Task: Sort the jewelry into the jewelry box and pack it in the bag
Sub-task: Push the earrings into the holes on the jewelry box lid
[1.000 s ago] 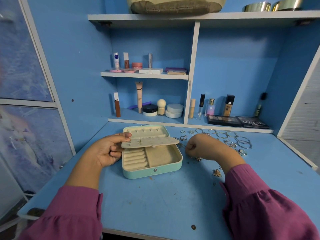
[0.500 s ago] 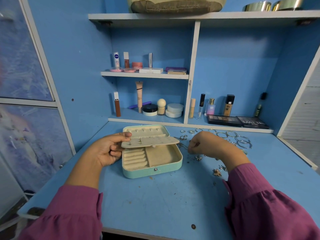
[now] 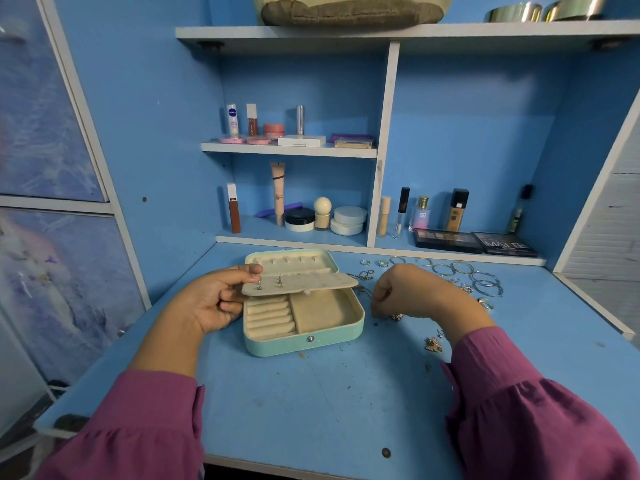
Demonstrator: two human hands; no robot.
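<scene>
Head view. Left hand (image 3: pixel 211 299), palm up, pinches the left end of the flap (image 3: pixel 304 284), thumb on top and fingers curled beneath, holding it level over the open box (image 3: pixel 304 327). Two pairs of studs (image 3: pixel 269 284) are pinned in the flap just right of the thumb tip. Below the flap and right of the left palm: ring rolls (image 3: pixel 268 317) in the box's left part, a plain bay (image 3: pixel 322 311) in its right part. The lid (image 3: pixel 291 262) lies open flat beyond the left fingers. The box sits on the desk (image 3: pixel 329 403), touching or just clear of the left fingers; cannot tell which.

Right hand (image 3: pixel 412 292) is just right of the box, back of the hand up, fingers curled under in a loose fist, fingertips down near the desk. Whether it pinches anything is hidden by the knuckles; cannot tell. A small charm (image 3: pixel 397 317) lies just under its fingertips. A thin chain (image 3: pixel 363 274) lies beyond it, between the hand and the lid. Near the right wrist, a gold brooch (image 3: pixel 433 344). Beyond and right of the right hand: hoops (image 3: pixel 485 282) and small rings (image 3: pixel 374 263) spread over the desk, one chunky ring (image 3: pixel 485 303) just right of the wrist.

Well beyond both hands, shelves (image 3: pixel 291 150) with cosmetics (image 3: pixel 301 220) and two palettes (image 3: pixel 474 240). Magenta sleeves (image 3: pixel 540 424) cover both forearms.
</scene>
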